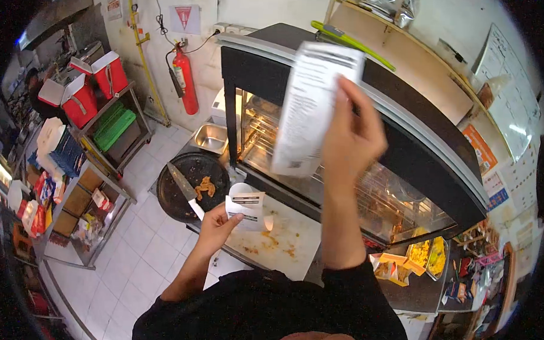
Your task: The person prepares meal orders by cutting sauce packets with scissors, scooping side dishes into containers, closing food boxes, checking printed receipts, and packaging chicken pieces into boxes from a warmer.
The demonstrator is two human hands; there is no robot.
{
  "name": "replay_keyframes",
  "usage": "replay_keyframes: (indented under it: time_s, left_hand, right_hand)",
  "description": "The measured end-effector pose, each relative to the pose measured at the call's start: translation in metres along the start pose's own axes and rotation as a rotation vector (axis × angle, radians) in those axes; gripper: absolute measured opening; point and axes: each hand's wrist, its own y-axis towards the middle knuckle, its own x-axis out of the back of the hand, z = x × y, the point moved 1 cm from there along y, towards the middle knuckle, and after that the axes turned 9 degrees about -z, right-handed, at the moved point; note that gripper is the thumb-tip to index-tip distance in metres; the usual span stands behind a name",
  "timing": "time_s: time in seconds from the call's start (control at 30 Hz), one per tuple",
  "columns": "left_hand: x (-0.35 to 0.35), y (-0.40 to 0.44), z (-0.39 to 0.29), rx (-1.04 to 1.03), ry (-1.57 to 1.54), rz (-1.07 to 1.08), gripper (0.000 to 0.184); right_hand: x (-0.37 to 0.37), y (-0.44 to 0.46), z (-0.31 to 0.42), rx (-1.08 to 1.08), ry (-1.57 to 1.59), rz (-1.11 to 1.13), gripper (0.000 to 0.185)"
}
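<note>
My right hand point(354, 134) is raised in front of a glass-fronted food warmer point(260, 65), pinching a long printed receipt point(307, 105) by its right edge. Lower down, my left hand point(218, 229) has its thumb and fingers closed on a smaller, curled paper receipt point(245, 206). That slip hangs over a stained white cutting board point(303, 231). Left of it is a round black tray point(163, 196) with browned pieces of food point(206, 187). A knife point(180, 180) with a white handle lies across the tray, its handle close to my left hand.
A steel pan point(211, 138) sits behind the tray. Food containers point(425, 256) with yellow contents stand at the right by an orange-edged box point(389, 270). Red boxes point(110, 74) rest on a trolley at the left. A fire extinguisher point(185, 80) hangs on the wall.
</note>
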Motion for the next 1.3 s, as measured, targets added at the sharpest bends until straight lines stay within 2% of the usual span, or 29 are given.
replay_keyframes:
  time_s: [0.1,0.2,0.43,0.5,0.53,0.6,0.67,0.77,0.93,1.0,1.1,1.17,1.2,1.27,1.3]
  left_hand:
    - [0.021,-0.005,0.022,-0.089,0.045,-0.133,0.019]
    - [0.031,-0.017,0.022,-0.101,0.023,-0.222,0.020]
    - [0.060,-0.022,0.061,-0.069,-0.054,-0.299,0.022]
    - [0.060,-0.020,0.060,-0.098,-0.027,-0.288,0.022]
    - [0.057,-0.020,0.053,-0.079,-0.057,-0.283,0.022]
    - [0.054,-0.016,0.048,-0.060,-0.079,-0.270,0.022]
    - [0.051,-0.011,0.047,-0.076,-0.113,-0.200,0.022]
    - [0.041,-0.004,0.034,-0.080,-0.099,-0.130,0.022]
    - [0.029,0.001,0.030,-0.130,-0.071,-0.067,0.021]
    - [0.024,0.003,0.030,-0.056,-0.040,-0.055,0.020]
    - [0.014,0.007,0.031,-0.098,-0.107,0.009,0.021]
    - [0.010,0.007,0.037,-0.101,-0.126,0.042,0.022]
    - [0.008,0.005,0.036,-0.087,-0.126,0.048,0.022]
    - [0.006,0.007,0.033,-0.041,-0.107,0.085,0.023]
    - [0.006,0.009,0.038,-0.093,-0.098,0.097,0.024]
  right_hand:
    - [-0.059,-0.028,-0.045,-0.307,-0.004,0.087,0.020]
    - [-0.084,-0.049,-0.072,-0.210,-0.041,-0.031,0.026]
    - [-0.080,-0.063,-0.054,-0.202,-0.158,0.050,0.034]
    - [-0.082,-0.058,-0.054,-0.266,-0.072,0.068,0.042]
    - [-0.082,-0.054,-0.052,-0.264,-0.076,0.059,0.042]
    - [-0.083,-0.045,-0.050,-0.398,-0.145,0.158,0.049]
    - [-0.083,-0.031,-0.052,-0.347,-0.207,0.172,0.051]
    - [-0.080,-0.012,-0.049,0.007,-0.503,0.306,0.043]
    - [-0.083,0.001,-0.058,-0.073,-0.561,0.525,0.036]
    - [-0.084,0.001,-0.060,-0.057,-0.632,0.550,0.036]
    - [-0.089,0.006,-0.059,0.050,-0.721,0.501,0.035]
    - [-0.090,0.008,-0.057,0.154,-0.748,0.506,0.021]
    - [-0.089,0.009,-0.058,0.143,-0.758,0.511,0.021]
    - [-0.094,0.013,-0.052,0.300,-0.969,0.552,0.022]
    - [-0.099,0.013,-0.054,0.306,-1.042,0.576,0.021]
